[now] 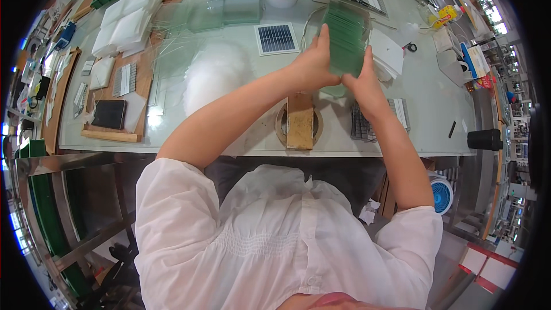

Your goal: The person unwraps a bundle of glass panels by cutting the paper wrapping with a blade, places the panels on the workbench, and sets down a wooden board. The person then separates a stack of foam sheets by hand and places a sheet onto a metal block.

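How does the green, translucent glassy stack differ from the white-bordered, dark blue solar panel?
The green stack is held between the left hand and right hand; the solar panel lies on the table. The stack shows many layered edges; the panel is one flat, gridded piece. Both look rectangular.

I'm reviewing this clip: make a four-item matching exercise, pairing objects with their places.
Column one:
1. stack of greenish rectangular glass sheets
2. small dark-blue solar panel with a white border
3. flat black rectangular object
4. round blue fan

Column two:
a. on the brown wooden board at the left
b. below table level, on the right
c. gripped between the left hand and right hand
d. on the pale tabletop, left of the glass

Pairs: 1-c, 2-d, 3-a, 4-b
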The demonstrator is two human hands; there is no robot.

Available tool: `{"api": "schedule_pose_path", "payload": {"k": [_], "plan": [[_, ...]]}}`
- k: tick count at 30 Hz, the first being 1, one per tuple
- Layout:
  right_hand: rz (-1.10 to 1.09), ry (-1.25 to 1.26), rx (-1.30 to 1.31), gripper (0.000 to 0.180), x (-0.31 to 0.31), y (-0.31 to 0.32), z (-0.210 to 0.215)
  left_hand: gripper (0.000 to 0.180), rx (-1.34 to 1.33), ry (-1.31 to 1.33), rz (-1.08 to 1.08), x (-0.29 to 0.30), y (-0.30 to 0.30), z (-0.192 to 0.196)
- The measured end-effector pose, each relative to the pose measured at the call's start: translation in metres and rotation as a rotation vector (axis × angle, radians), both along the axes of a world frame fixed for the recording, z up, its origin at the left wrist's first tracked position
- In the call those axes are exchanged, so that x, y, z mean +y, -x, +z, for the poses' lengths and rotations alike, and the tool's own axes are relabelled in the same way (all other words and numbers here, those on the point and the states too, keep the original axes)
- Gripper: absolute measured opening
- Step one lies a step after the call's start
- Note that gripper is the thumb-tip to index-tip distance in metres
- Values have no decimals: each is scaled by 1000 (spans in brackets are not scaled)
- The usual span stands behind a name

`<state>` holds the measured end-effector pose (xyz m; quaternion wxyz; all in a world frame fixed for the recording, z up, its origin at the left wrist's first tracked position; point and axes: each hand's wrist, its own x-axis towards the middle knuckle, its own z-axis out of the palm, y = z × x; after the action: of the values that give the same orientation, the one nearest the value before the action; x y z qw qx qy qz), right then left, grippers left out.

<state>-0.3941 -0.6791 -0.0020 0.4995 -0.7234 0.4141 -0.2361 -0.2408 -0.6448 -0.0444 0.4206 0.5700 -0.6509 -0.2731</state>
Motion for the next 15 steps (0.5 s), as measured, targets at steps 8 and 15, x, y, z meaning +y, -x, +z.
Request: {"api": "schedule_pose_path", "payload": {"k": [8,15], "plan": [[-118,-97,-174,83,-2,-5,-4,104,72,-70,-40,1,-1,12],[63,461,212,77,-6,12,-21,89,31,22,4,71,-32,51]]}}
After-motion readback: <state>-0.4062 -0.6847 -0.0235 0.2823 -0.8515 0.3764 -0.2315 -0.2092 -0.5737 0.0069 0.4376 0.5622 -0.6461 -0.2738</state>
